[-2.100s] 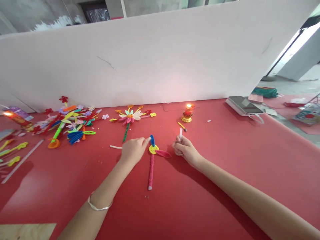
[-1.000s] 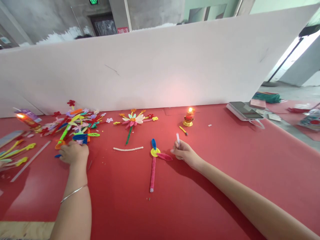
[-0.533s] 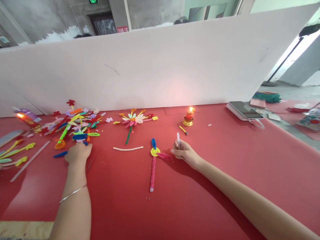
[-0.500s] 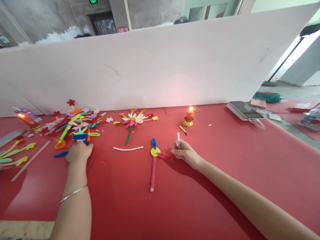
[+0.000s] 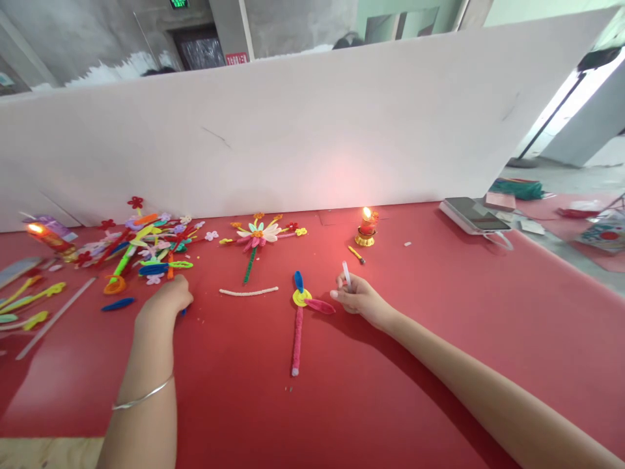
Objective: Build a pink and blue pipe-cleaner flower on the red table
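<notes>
A half-made pipe-cleaner flower lies in the middle of the red table [image 5: 439,339]: pink stem [image 5: 295,342], yellow coil [image 5: 301,298], one blue petal [image 5: 297,281], one pink petal [image 5: 319,305]. My right hand [image 5: 359,299] rests just right of it and is closed on a thin white stick [image 5: 346,273] that points up. My left hand [image 5: 166,303] is at the near edge of a pile of coloured pipe-cleaner pieces [image 5: 141,244]. Its fingers are curled, and a small blue tip [image 5: 184,312] shows under them. A loose blue petal [image 5: 118,303] lies to its left.
A white pipe cleaner [image 5: 249,291] lies between my hands. A finished flower [image 5: 256,231], a lit candle in a gold holder [image 5: 365,227] and a short yellow stick [image 5: 355,253] sit behind. A second flame [image 5: 41,231] burns far left. A phone [image 5: 471,215] lies at right. A white board [image 5: 312,130] walls off the back.
My left hand left the flower, reached to the pile at left, and now draws back to the right with a blue piece under its fingers. My right hand barely moved.
</notes>
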A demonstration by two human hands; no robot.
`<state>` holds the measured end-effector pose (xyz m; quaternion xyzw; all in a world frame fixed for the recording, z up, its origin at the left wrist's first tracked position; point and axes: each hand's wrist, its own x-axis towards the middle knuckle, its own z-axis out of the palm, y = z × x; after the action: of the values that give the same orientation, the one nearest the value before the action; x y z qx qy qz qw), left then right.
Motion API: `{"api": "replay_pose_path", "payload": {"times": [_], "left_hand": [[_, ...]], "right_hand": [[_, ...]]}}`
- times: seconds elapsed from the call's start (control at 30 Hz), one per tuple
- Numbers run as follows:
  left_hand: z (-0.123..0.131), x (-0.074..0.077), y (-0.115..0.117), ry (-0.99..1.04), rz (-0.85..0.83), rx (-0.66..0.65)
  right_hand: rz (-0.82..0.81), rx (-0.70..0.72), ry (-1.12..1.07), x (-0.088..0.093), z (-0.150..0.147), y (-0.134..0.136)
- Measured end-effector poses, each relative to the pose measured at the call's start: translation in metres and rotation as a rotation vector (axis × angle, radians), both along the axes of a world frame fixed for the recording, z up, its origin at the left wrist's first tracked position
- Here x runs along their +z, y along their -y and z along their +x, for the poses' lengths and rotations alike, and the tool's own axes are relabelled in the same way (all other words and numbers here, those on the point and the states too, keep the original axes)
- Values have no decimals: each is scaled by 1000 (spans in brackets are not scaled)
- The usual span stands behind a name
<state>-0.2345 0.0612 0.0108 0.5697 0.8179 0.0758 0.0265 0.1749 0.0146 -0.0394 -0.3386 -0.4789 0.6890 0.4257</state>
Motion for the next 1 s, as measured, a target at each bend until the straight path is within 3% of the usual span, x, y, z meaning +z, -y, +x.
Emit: {"api": "replay_pose_path", "payload": {"times": [0.1, 0.23, 0.37, 0.43, 0.6, 0.7, 0.83, 1.0], "left_hand": [[17, 8, 2, -19, -39, -5], [53, 23, 5, 43, 20, -173], [102, 24, 10, 447, 117, -465], [124, 17, 13, 515, 100, -545], [157, -8, 18, 367, -34, -689], [164, -15, 19, 268, -52, -762], [173, -19, 24, 111, 6, -777], [181, -25, 28, -20, 44, -766]], "right_hand": [[3, -12, -47, -2, 1, -1], [-36, -17, -113, -1, 3, -3], [-94, -30, -101, 5, 8, -7], [-124, -39, -32, 10, 13, -10], [-25, -73, 148, 21, 28, -14], [93, -174, 187, 24, 37, -17], [198, -367, 250, 15, 47, -24], [204, -595, 104, 0, 61, -38]]}}
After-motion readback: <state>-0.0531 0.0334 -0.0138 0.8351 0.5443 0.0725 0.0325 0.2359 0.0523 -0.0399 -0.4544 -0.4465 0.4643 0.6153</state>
